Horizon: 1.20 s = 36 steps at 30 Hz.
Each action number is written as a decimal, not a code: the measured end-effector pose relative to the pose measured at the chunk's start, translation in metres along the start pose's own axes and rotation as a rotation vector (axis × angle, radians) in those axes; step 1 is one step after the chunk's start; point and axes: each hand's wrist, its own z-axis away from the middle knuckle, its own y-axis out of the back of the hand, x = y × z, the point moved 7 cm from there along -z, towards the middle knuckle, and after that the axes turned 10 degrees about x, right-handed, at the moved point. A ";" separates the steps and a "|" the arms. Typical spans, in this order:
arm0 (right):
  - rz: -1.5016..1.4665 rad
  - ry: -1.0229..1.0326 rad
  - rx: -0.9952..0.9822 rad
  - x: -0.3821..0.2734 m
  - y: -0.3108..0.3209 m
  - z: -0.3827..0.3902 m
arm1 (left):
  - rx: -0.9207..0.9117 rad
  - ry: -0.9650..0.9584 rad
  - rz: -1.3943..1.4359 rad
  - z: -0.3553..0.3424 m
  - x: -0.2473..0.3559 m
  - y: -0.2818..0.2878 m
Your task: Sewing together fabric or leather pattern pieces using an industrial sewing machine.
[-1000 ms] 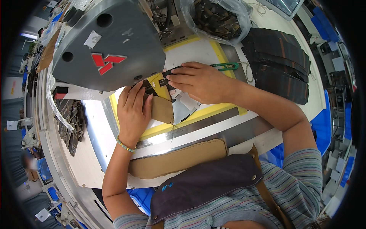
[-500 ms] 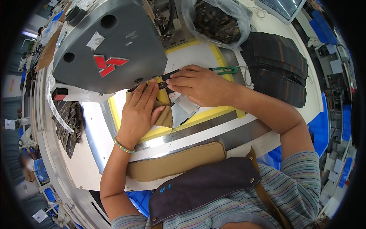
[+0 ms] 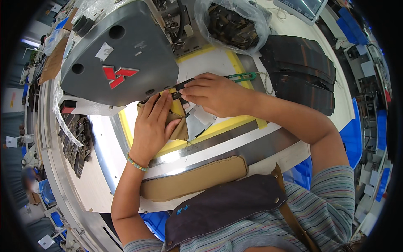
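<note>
My left hand [image 3: 153, 126], with a beaded bracelet at its wrist, holds a tan fabric piece [image 3: 180, 129] down beside the grey sewing machine head [image 3: 126, 50]. Its fingers reach a yellow strip [image 3: 178, 108] on that piece. From the right, my right hand [image 3: 214, 95] pinches a narrow black strap [image 3: 184, 84] close to the left fingertips. A dark fitting [image 3: 176, 95] lies between the two hands; its exact form is too small to tell. The machine's needle area is hidden behind the head. A green-handled tool [image 3: 247, 77] lies just beyond my right hand.
Stacked dark fabric panels [image 3: 300, 75] lie at the right. A clear plastic bag [image 3: 233, 27] of dark strap pieces stands at the back, near a screen [image 3: 302, 8]. More pieces [image 3: 76, 145] lie at the left. A tan padded strip [image 3: 195, 178] runs along the front edge.
The view has shifted slightly. Both hands stay at the work by the machine head with nearly the same hold; nothing has been let go.
</note>
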 end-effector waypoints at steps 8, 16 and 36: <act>0.055 0.047 0.029 0.007 -0.001 -0.007 | 0.021 -0.020 -0.037 -0.005 -0.010 -0.002; 0.111 0.075 0.105 0.030 -0.002 -0.018 | -0.039 0.080 -0.041 -0.020 -0.032 -0.006; 0.093 0.150 0.106 0.019 0.013 -0.025 | 0.040 0.071 -0.010 -0.016 -0.033 -0.011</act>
